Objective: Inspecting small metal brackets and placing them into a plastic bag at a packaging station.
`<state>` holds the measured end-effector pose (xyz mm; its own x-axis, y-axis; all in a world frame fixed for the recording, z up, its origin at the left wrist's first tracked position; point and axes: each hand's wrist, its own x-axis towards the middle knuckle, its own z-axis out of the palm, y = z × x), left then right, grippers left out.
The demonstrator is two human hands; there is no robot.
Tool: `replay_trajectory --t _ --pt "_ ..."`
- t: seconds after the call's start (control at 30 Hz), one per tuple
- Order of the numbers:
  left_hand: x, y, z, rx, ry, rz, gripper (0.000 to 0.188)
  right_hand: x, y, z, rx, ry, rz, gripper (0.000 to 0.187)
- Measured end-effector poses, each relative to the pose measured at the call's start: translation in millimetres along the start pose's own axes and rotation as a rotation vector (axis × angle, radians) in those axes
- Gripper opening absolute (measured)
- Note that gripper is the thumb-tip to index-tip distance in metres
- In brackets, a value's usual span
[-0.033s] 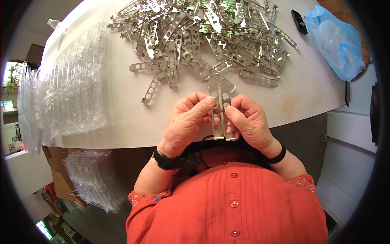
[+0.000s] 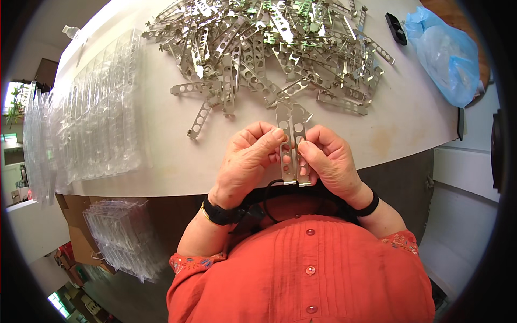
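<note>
Two silver metal slot brackets with rows of round holes stand side by side in front of me, long edges close together. My left hand [image 2: 245, 156] pinches the left bracket [image 2: 283, 121] between thumb and fingers. On the other one, the right bracket [image 2: 299, 119], the thumb and fingers of my right hand [image 2: 334, 164] are closed. Small bent tabs show at the brackets' near ends, close to the table edge. Just beyond their far ends lies a large heap of similar brackets [image 2: 258, 54]. My fingers partly cover both held pieces.
Clear plastic trays [image 2: 102, 107] lie on the left of the white table [image 2: 177, 167]. More clear trays [image 2: 121, 231] sit lower, above a cardboard box [image 2: 72, 215]. A blue plastic bag [image 2: 444, 59] and a small black object [image 2: 396, 29] are at the far right.
</note>
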<state>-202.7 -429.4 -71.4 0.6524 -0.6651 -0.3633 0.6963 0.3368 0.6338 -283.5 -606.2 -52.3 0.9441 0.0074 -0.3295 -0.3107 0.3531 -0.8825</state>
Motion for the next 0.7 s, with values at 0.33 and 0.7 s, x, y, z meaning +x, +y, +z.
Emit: replay_trajectory --t 0.33,0.7 --pt "0.7 0.3 1.3 -0.012 -0.014 -0.006 0.019 0.9 1.0 1.3 -0.021 0.025 0.000 0.012" --pt "0.6 -0.4 -0.7 0.019 -0.017 -0.008 0.012 0.6 1.8 1.2 -0.027 0.024 -0.002 0.011"
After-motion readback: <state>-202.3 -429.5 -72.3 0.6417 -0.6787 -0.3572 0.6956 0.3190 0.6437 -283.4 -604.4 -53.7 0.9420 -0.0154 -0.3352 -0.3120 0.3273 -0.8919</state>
